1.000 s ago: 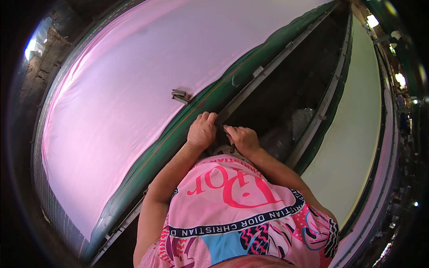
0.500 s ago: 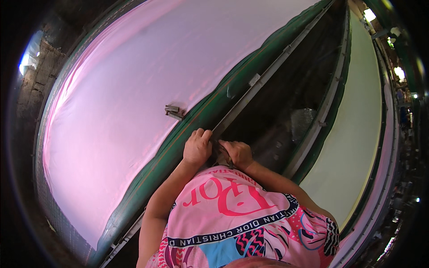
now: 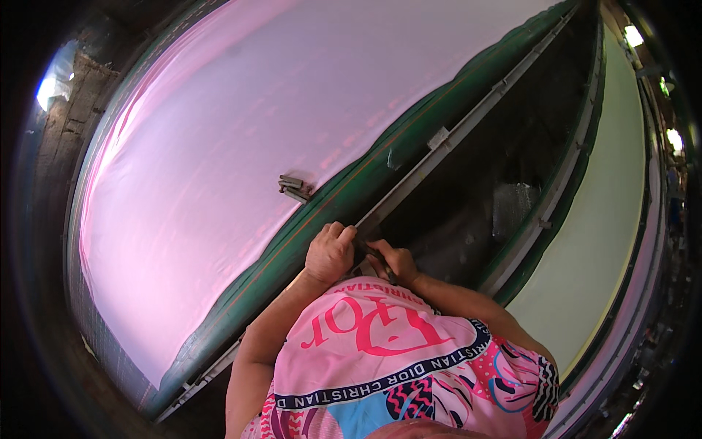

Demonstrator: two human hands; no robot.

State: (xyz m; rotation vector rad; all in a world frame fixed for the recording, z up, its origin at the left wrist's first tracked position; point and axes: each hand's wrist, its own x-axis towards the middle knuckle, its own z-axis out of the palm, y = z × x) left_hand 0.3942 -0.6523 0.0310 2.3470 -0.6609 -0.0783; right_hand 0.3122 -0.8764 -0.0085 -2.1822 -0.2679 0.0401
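Note:
My left hand [image 3: 330,251] is closed, its knuckles up, beside the pale metal rail [image 3: 411,181] that runs along the table's edge. Just to the right, in front of my pink patterned shirt, my right hand [image 3: 395,262] is closed with its fingers curled inward. Something small and dark lies between the two hands, mostly hidden by the fingers, and I cannot make out what it is. Close beyond my left hand is the table's green edge covering [image 3: 344,194]. A few small grey metal blocks [image 3: 295,189] rest on the pink cloth [image 3: 219,146] beyond it.
The pink cloth is spread over the long table on my left. To the right, past a dark gap [image 3: 468,197], a second long table carries pale yellowish cloth [image 3: 599,197]. A small whitish piece [image 3: 438,137] sits on the rail. A translucent sheet [image 3: 513,208] lies in the gap.
The whole view has shifted slightly, so the tables appear a little further right and lower. Both hands stay close together; my right hand's fingers have turned and curled inward.

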